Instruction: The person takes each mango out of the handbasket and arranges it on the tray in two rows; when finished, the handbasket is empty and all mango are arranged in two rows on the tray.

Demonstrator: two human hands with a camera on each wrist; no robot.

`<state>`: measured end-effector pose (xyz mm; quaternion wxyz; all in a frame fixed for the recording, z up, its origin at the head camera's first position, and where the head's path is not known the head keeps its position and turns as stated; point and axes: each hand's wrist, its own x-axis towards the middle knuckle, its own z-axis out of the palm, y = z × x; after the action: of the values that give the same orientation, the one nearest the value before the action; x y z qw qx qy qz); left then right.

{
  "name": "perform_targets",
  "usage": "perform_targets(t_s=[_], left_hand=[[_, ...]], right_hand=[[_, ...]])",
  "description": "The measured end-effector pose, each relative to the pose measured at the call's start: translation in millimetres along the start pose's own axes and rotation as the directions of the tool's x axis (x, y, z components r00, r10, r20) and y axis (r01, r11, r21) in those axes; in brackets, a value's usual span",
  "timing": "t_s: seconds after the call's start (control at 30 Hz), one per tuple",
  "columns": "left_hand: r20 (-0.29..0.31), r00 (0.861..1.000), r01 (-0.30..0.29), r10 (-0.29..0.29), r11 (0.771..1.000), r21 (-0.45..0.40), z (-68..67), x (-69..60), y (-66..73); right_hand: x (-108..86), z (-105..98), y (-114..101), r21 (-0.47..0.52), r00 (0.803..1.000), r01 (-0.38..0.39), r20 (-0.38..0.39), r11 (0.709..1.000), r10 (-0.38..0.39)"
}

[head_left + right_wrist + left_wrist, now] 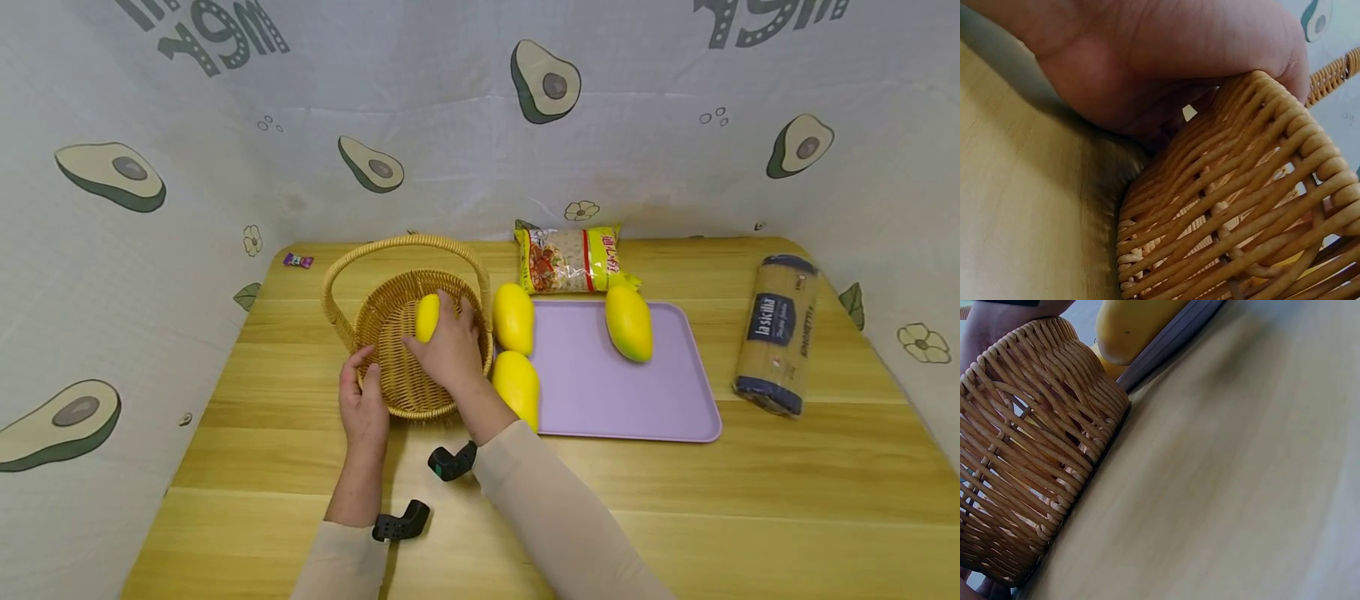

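Note:
A wicker basket point(393, 375) with a tall arched handle stands left of the middle of the table. My left hand point(365, 408) holds its left rim, the thumb towards the inside and the fingers on the outer side. My right hand point(453, 346) reaches over the near right rim and grips a yellow mango point(427, 317) inside; the fingers partly cover it. Just right of the basket are an upper mango point(513, 318) and a lower mango point(517, 385), at the left edge of a lilac tray point(600, 400). The left wrist view shows the basket's woven side point(1035, 444) close up.
Another mango point(628, 323) lies on the tray's far right part. Behind the tray is a yellow food packet point(570, 260). A spaghetti pack point(776, 333) lies at the right, and a small purple wrapped sweet point(298, 261) at the far left. A patterned curtain point(465, 100) hangs behind the table.

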<state>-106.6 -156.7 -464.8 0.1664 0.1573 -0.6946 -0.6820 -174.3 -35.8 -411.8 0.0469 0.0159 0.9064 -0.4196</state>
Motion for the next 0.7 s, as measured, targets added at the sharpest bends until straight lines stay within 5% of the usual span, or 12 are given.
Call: perform_targets(t_s=[0.7], left_hand=[[-0.001, 1.0, 0.009, -0.009, 1.0, -0.013, 0.4, -0.8, 2.4]], right_hand=[[2.8, -0.9, 0.5, -0.013, 0.999, -0.013, 0.049, 1.0, 0.014]])
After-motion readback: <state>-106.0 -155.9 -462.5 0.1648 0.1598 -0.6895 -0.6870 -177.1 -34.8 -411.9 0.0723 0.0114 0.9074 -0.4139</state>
